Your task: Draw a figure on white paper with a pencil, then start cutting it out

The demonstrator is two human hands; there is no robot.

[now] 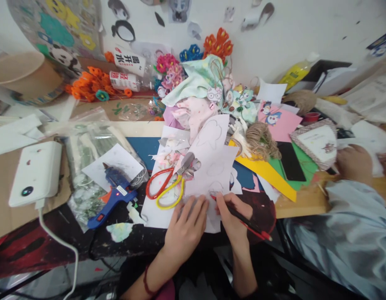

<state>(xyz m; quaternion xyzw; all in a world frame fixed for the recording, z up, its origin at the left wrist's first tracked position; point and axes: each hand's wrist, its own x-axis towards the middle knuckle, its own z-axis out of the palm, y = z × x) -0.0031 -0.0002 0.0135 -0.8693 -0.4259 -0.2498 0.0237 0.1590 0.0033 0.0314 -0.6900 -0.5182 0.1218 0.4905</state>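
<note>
A sheet of white paper (208,162) with faint outline drawings lies in front of me. Flat on its lower left part rests my left hand (187,223), fingers stretched out. Between the fingers of my right hand (232,216) is a red and black pencil (247,223); its tip meets the paper near a small sketched shape. Scissors (172,183) with one red and one yellow handle lie just beyond my left hand, blades pointing away from me. Left of them, a blue glue gun (113,198) lies partly on a small white paper.
At the left stands a white power bank (36,173) with a cable hanging off the front edge. Fabric pieces (196,87), twine (260,141) and a yellow strip (268,175) crowd the back. A phone (291,161) lies right, near another person's hand (354,162).
</note>
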